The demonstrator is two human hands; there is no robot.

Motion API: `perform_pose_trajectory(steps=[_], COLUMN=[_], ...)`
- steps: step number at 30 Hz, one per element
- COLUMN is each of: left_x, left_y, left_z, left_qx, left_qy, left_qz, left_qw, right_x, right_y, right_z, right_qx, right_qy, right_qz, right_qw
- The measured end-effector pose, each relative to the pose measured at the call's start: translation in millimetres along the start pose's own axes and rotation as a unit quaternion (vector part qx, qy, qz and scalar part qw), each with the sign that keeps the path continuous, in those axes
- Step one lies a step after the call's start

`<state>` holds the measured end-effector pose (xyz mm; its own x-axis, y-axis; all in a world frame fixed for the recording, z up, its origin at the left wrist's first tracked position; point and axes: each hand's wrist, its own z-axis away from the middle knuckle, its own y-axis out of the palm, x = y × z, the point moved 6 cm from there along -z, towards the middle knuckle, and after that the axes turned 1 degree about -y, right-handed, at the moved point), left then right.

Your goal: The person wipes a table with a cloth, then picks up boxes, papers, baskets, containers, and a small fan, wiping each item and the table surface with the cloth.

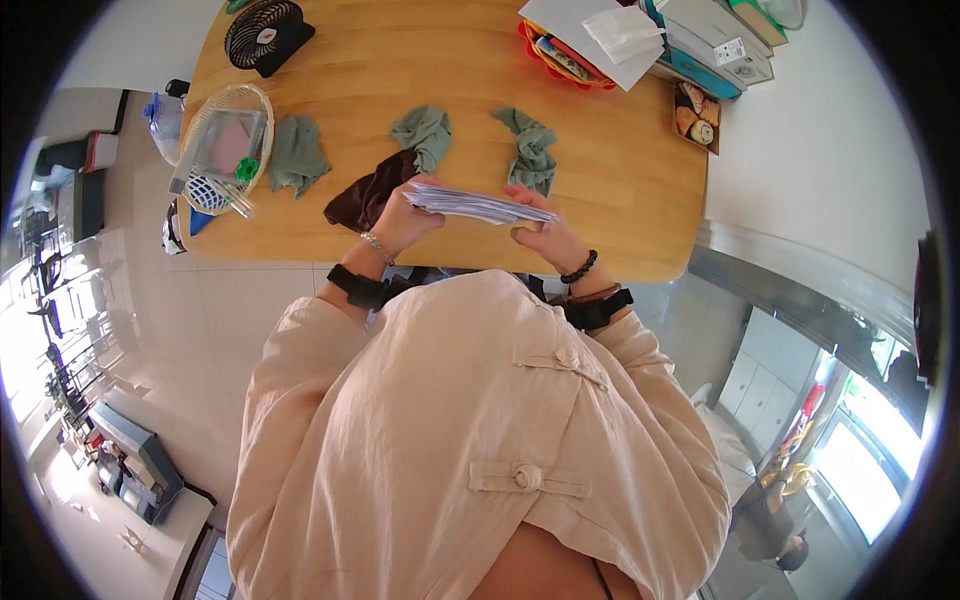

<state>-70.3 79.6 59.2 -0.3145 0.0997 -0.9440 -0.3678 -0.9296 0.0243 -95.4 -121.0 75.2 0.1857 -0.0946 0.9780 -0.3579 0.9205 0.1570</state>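
Note:
A thin stack of white papers [480,205] is held edge-up between both hands, above the near edge of the wooden table. My left hand [408,222] grips its left end, and my right hand [548,235] grips its right end. Just beyond my left hand lies a crumpled dark brown cloth [370,195], touching a grey-green cloth [425,135]. A second grey-green cloth [532,155] lies behind my right hand, and a third [297,155] is farther left.
A wicker basket [268,120] with a clear box stands at the table's left, below a black fan [264,36]. Papers and boxes [700,40] fill the back right, beside a small open box [697,115]. Another person [765,525] is at the far lower right.

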Motion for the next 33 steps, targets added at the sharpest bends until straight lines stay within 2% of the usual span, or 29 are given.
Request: perform_pose_trajectory(steps=[2,4,5,6,8,11,14,16,18,19,20,21,22,23,24,25,26,28,29,31,33], left_x=[2.8,8.3,5.6,2.6,2.7,14.7,26.8,21.8,18.2,-1.3,-5.7,-7.0,-21.4,-39.8,-52.0,-56.7,-57.2,-45.4,-46.3,-47.3,-50.5], left_y=[0.5,2.6,3.6,4.4,2.3,0.6,-1.7,0.3,-1.8,2.3,2.2,-0.6,0.5,5.8,8.9,9.8,5.9,12.9,13.5,26.2,30.7], left_z=[1.9,4.5,4.2,4.8,1.6,0.3,-2.7,-9.2,-8.6,-7.6,-10.6,-12.4,-8.3,-3.5,-0.9,-0.2,-0.2,5.6,7.4,12.2,9.4], left_qx=[0.004,0.008,0.018,0.028,0.011,-0.007,-0.014,-0.035,-0.058,-0.037,-0.029,-0.048,-0.07,-0.057,-0.019,0.017,0.023,0.149,0.158,0.202,0.203], left_qy=[0.014,0.023,0.071,0.118,0.118,0.104,0.097,0.111,0.152,0.172,0.232,0.131,0.05,0.061,0.034,0.006,0.013,-0.09,-0.086,-0.103,-0.087], left_qz=[-0.014,-0.025,-0.049,-0.073,-0.072,-0.073,-0.062,-0.067,-0.145,-0.089,-0.125,-0.061,-0.019,-0.02,0.052,0.122,0.117,0.167,0.164,0.187,0.197], left_qw=[1.0,0.999,0.996,0.99,0.99,0.992,0.993,0.991,0.976,0.98,0.964,0.988,0.996,0.996,0.998,0.992,0.993,0.971,0.97,0.956,0.955], right_x=[-6.7,-11.4,-12.4,-15.9,-16.5,-23.7,-37.1,-53.5,-23.2,-8.5,-0.5,18.3,39.1,48.7,56.9,63.0,67.1,72.9,75.2,76.1,68.8], right_y=[-0.9,0.0,1.6,3.7,11.3,10.9,3.5,1.5,6.1,8.0,6.9,2.8,5.3,6.2,2.8,0.1,0.1,0.1,-3.0,-6.6,-9.6], right_z=[1.6,4.6,5.4,5.6,2.4,1.8,-3.4,-5.9,-5.0,-8.2,-8.9,-8.7,-8.4,-6.2,-6.0,-6.3,-6.8,-6.1,-4.6,0.4,5.3], right_qx=[0.002,0.004,0.005,0.006,0.027,0.004,-0.036,-0.053,-0.114,-0.098,-0.1,-0.122,-0.129,-0.129,-0.139,-0.141,-0.14,-0.164,-0.183,-0.204,-0.237], right_qy=[0.0,-0.001,-0.004,-0.003,-0.054,0.004,-0.042,0.041,-0.047,-0.014,-0.074,-0.081,-0.018,0.043,0.034,0.025,0.015,-0.006,-0.019,-0.031,0.01], right_qz=[0.116,0.149,0.181,0.181,0.187,0.125,0.159,0.123,0.231,0.218,0.244,0.256,0.197,0.134,0.139,0.069,-0.004,-0.033,-0.058,-0.026,-0.014], right_qw=[0.993,0.989,0.983,0.983,0.98,0.992,0.986,0.99,0.965,0.971,0.962,0.955,0.972,0.982,0.98,0.987,0.99,0.986,0.981,0.978,0.971])
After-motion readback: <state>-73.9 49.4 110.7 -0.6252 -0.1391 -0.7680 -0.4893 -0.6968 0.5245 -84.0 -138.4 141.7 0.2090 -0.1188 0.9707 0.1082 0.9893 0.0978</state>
